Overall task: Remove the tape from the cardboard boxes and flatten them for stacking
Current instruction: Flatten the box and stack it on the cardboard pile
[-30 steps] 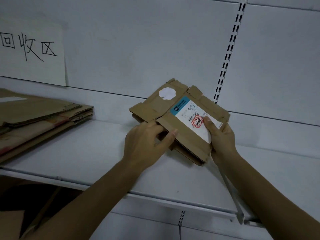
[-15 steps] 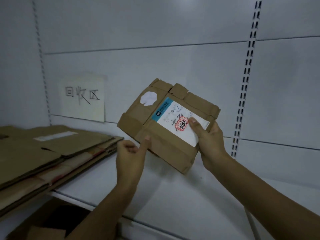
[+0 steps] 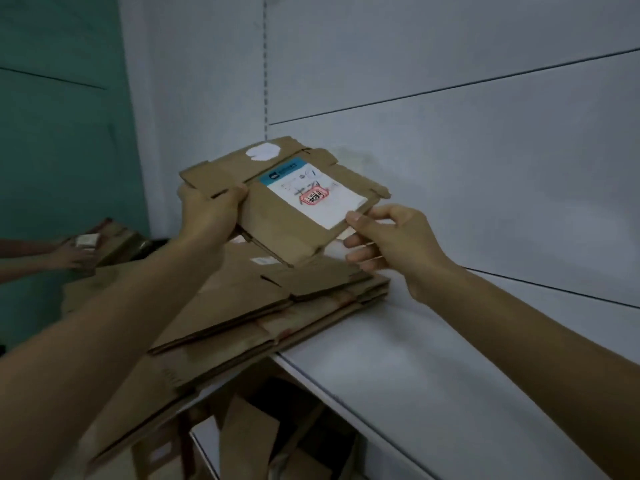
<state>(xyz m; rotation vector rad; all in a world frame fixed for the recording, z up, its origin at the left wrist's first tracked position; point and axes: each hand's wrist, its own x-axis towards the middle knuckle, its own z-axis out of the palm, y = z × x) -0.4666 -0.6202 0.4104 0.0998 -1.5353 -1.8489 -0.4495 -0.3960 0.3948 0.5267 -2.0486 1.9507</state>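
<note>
The left hand is being curled round the left edge of the flattened mailer box. The right hand is being set at the box's right corner, thumb touching the rim beside the shipping label and fingers loosely bent beneath. Whether that corner is being pinched cannot be told. At the left end of the white shelf, the front edge is being overhung by a stack of flattened cartons. The box is being held nearly flat above that stack, seemingly clear of it. It is probably best being lowered level, with edges being lined up to the cartons below and flaps being pressed down against springing open. It is likely better being placed toward the grey back panel, so the overhang is not being worsened.
</note>
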